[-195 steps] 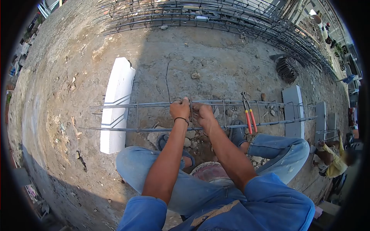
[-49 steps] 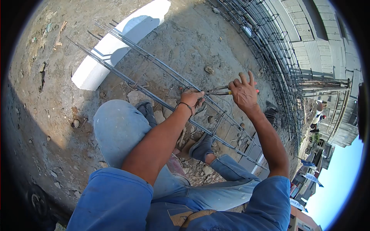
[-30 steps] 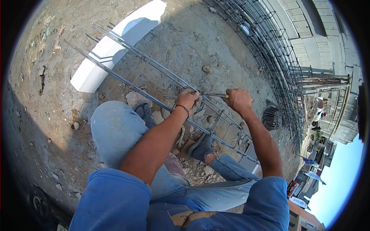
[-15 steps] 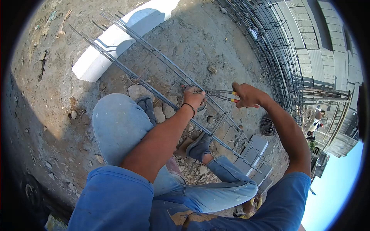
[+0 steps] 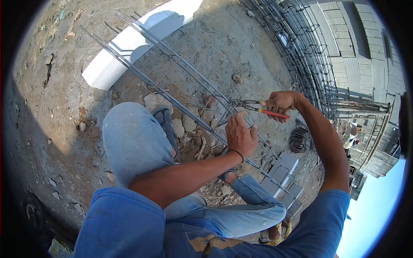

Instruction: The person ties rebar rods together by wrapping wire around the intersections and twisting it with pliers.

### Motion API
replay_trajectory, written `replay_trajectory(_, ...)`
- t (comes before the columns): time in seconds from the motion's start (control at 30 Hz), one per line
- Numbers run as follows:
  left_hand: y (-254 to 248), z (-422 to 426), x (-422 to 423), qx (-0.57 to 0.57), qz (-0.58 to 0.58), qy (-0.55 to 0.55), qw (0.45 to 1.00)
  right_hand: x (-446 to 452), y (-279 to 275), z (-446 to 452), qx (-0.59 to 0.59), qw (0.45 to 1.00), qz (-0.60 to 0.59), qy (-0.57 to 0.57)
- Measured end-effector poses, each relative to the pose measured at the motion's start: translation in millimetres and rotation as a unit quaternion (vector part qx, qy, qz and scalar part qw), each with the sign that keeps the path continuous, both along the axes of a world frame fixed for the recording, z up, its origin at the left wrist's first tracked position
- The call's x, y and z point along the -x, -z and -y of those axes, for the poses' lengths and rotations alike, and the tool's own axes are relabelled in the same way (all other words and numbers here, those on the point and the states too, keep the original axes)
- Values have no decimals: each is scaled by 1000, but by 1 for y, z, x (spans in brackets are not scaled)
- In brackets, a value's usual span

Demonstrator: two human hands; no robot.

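My right hand is closed around the handles of tying pincers, with red and yellow grips. The pincers' jaws touch or nearly touch a bar of the rebar cage, at one of its stirrups. Just below the jaws, my left hand is over the cage with its fingers stretched out and thumb apart, and I see nothing held in it. The cage runs diagonally between my legs. Part of it is hidden behind my left hand.
A white block lies under the cage's far left end. Grey blocks are beneath the right end. More tied rebar cages lie at upper right, and a bundle of stirrups sits on the ground. Stones lie around my feet.
My left hand has come off the tie point and moved right and down along the cage, its fingers opening. The pincers stay near the same bar; their red handle now shows more.
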State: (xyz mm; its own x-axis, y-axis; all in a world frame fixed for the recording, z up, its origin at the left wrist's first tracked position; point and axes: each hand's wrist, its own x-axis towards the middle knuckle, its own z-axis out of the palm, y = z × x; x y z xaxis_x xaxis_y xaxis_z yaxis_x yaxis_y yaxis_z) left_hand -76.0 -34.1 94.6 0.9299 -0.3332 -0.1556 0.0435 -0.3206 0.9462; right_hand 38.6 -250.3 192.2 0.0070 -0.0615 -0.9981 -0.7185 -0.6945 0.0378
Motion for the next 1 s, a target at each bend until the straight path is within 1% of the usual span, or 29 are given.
replay_trajectory(0.03, 8, 11, 5, -3, -2, -2, 1000, -1, 3, -1, 7, 1000, -11, 2)
replay_trajectory(0.07, 18, 23, 4, 21, -154, -4, 988, 0, 7, 3, 5, 1000, -12, 0)
replay_trajectory(0.1, 36, 36, 6, 45, -303, -4, 952, 3, 11, 8, 5, 1000, 11, -28)
replay_trajectory(0.13, 66, 51, 7, 155, -383, -15, 910, 7, 12, 10, 5, 998, 33, -56)
replay_trajectory(0.17, 60, 54, -1, 158, -385, -15, 909, 5, 9, 7, 7, 998, 31, -56)
replay_trajectory(0.23, 39, 53, -11, 260, -535, -38, 803, 3, 2, -5, -14, 986, 37, -165)
replay_trajectory(0.27, 50, 63, -9, 333, -533, 61, 775, 3, 5, -2, -14, 985, 37, -166)
replay_trajectory(0.3, 41, 70, -12, 334, -530, 60, 777, 3, 9, 6, -18, 987, 44, -156)
replay_trajectory(0.37, 15, 83, -9, 256, -521, -31, 813, 5, 11, 7, -24, 988, 49, -142)
replay_trajectory(0.43, 8, 89, -20, 251, -561, -118, 780, 0, 6, -2, -21, 987, 45, -154)
replay_trajectory(0.5, 6, 90, -30, 224, -630, -207, 715, -5, -2, -10, -13, 985, 42, -165)
replay_trajectory(0.53, 14, 92, -24, 242, -578, -222, 747, -6, -5, -13, -10, 984, 37, -174)
replay_trajectory(0.57, 17, 95, -23, 245, -580, -221, 745, -6, -5, -13, -7, 984, 35, -175)
replay_trajectory(0.63, 22, 87, -24, 315, -594, -195, 714, -4, -2, -14, 0, 982, 45, -186)
replay_trajectory(0.67, 26, 83, -27, 340, -569, -165, 730, -3, -2, -14, 0, 982, 44, -184)
replay_trajectory(0.7, 27, 78, -29, 339, -570, -165, 730, -3, -3, -16, 12, 979, 45, -199)
replay_trajectory(0.77, 25, 74, -39, 340, -635, -138, 680, -8, -7, -19, 27, 975, 51, -216)
replay_trajectory(0.8, 20, 71, -41, 340, -635, -138, 680, -8, -9, -23, 46, 963, 69, -255)
replay_trajectory(0.83, 14, 68, -43, 388, -655, -119, 637, -8, -12, -27, 66, 950, 87, -294)
replay_trajectory(0.87, 8, 66, -45, 434, -673, -99, 591, -9, -16, -31, 66, 950, 86, -294)
replay_trajectory(0.9, 9, 66, -45, 434, -673, -99, 590, -11, -20, -35, 75, 941, 115, -310)
replay_trajectory(0.93, 11, 66, -45, 437, -664, -86, 601, -10, -22, -38, 84, 931, 142, -326)
replay_trajectory(0.97, 11, 68, -44, 440, -655, -73, 610, -7, -23, -37, 85, 931, 139, -327)
replay_trajectory(1.0, 8, 68, -48, 441, -657, -72, 607, -3, -23, -36, 92, 871, 193, -442)
